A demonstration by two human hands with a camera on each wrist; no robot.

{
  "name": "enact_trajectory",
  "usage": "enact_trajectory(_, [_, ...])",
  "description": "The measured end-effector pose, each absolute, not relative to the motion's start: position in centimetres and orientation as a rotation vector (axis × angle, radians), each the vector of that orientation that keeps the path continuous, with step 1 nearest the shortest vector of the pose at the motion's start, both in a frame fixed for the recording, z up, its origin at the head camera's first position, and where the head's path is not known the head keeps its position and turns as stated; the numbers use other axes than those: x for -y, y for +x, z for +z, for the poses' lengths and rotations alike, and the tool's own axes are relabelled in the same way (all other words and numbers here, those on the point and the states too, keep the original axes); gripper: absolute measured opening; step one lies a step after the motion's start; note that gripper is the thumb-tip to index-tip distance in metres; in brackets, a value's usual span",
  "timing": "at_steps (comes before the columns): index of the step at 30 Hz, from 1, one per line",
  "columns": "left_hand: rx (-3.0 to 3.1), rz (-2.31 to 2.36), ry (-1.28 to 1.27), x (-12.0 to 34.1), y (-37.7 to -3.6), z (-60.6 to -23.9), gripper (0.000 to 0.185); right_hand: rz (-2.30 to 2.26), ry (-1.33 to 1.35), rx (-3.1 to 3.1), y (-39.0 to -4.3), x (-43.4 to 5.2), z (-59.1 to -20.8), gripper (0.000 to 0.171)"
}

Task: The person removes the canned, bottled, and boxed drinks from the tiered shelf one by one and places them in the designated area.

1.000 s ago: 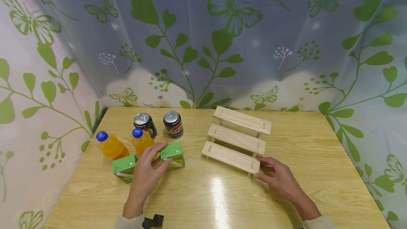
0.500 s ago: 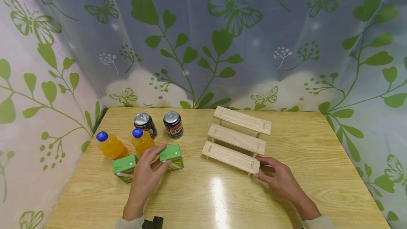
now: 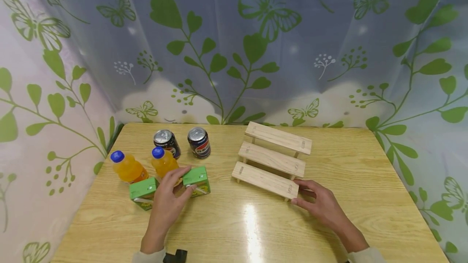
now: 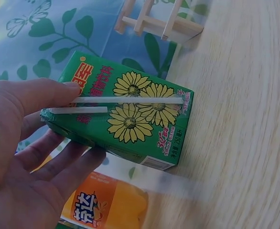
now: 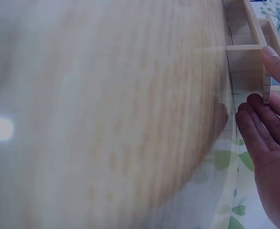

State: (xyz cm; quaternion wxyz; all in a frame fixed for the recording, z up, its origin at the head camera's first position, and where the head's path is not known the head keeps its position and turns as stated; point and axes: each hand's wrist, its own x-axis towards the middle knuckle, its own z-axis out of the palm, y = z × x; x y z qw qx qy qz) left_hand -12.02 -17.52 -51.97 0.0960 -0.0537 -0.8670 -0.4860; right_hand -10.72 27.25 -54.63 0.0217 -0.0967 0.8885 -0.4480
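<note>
A green rectangular drink carton printed with yellow flowers (image 3: 197,180) is gripped by the left hand (image 3: 166,202), with the thumb laid along its top edge and the fingers curled under its near side; in the left wrist view the carton (image 4: 130,114) is seen clamped between thumb and fingers (image 4: 59,164), a white straw taped across its face. The carton rests on the glossy wooden tabletop (image 3: 234,230), just ahead of the palm. A second green carton (image 3: 143,192) lies just to the left of that hand, and an orange juice bottle with a blue cap (image 3: 163,162) stands just beyond the fingers. The right hand (image 3: 321,204) is laid with relaxed, nearly straight fingers against the near right corner of a pale three-step wooden rack (image 3: 272,159), touching its lowest slat.
</note>
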Motion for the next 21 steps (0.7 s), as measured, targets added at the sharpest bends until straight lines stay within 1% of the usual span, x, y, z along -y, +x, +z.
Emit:
enact_trajectory(13, [2.559, -1.344, -0.219, 17.59, -12.23, -52.29, 0.056, -1.376, -0.350, -2.791, -10.81, -27.08, -54.67, 0.059])
enact_trajectory(21, [2.510, -1.294, -0.269, 17.58, -12.45, -52.04, 0.052, -1.313, -0.349, -2.834, -11.00, -27.21, -54.64, 0.057])
